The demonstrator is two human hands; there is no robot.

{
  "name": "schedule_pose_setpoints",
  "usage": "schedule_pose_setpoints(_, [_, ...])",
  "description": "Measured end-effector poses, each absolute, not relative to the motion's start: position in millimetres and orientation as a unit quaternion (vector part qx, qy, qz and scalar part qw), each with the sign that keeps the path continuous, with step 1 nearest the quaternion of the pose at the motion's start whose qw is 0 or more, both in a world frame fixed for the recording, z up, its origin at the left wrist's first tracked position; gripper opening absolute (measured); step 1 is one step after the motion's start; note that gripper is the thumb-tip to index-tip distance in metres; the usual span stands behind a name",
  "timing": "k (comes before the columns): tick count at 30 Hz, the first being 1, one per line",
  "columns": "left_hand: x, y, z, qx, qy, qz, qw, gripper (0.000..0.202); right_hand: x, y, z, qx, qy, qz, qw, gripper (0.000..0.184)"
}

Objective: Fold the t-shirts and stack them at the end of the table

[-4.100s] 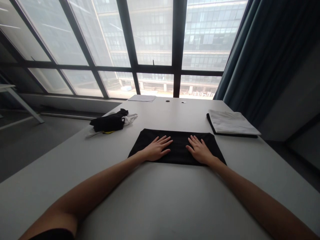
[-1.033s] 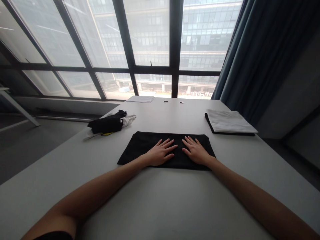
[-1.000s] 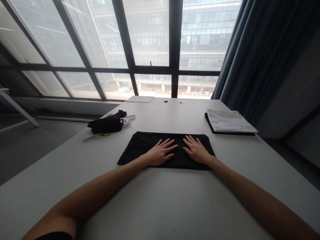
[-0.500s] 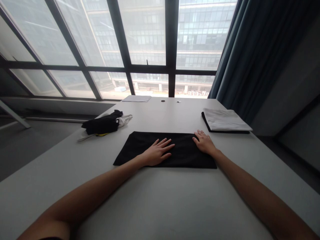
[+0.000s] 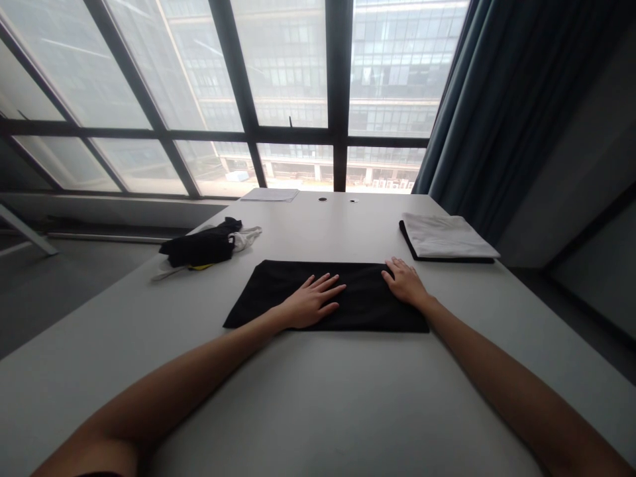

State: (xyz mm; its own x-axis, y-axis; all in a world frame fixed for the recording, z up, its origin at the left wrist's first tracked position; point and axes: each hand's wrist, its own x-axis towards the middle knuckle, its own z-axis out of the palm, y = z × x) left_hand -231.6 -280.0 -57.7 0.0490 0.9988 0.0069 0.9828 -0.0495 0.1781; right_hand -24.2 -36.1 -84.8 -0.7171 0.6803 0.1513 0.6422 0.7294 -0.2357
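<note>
A black folded cloth (image 5: 360,301), roughly rectangular, lies flat on the white table (image 5: 318,397) in front of me. My left hand (image 5: 312,303) rests palm down near its middle, fingers spread. Toward the cloth's right end lies my right hand (image 5: 403,281), also flat, with its fingers stretched toward the far edge. Neither hand grips anything. Whether the cloth is a garment cannot be made out.
On the left of the table sits a crumpled heap of black, white and yellow cloth (image 5: 199,246). A stack with a white folded cloth (image 5: 450,236) over a black one stands at the right. White sheets (image 5: 269,195) lie at the far edge, before the windows. A blue curtain (image 5: 462,126) hangs at right.
Both hands stay in place on the black cloth. The whole view has shifted very slightly; nothing else has visibly moved.
</note>
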Motion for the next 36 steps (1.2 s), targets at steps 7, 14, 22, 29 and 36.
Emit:
schedule_pose_setpoints(7, [-231,-280,-57,0.718,0.69,0.062,0.064,0.059,-24,-33,-88,-0.354,-0.92,0.09,0.139,0.055])
schedule_pose_setpoints(14, [-233,-280,-58,0.722,0.686,0.058,0.069,0.06,-20,-15,-89,-0.352,-0.899,0.125,0.227,0.044])
schedule_pose_setpoints(22, [-234,-283,-55,0.728,0.678,0.054,0.084,0.059,-15,-10,-78,-0.336,-0.895,0.151,0.251,0.04])
schedule_pose_setpoints(29, [-236,-283,-57,0.734,0.671,0.062,0.082,0.059,-11,-5,-60,-0.404,-0.809,0.334,0.266,0.031])
schedule_pose_setpoints(36, [-236,-283,-58,0.735,0.669,0.07,0.083,0.058,-2,-4,-52,-0.479,-0.718,0.463,0.2,0.023])
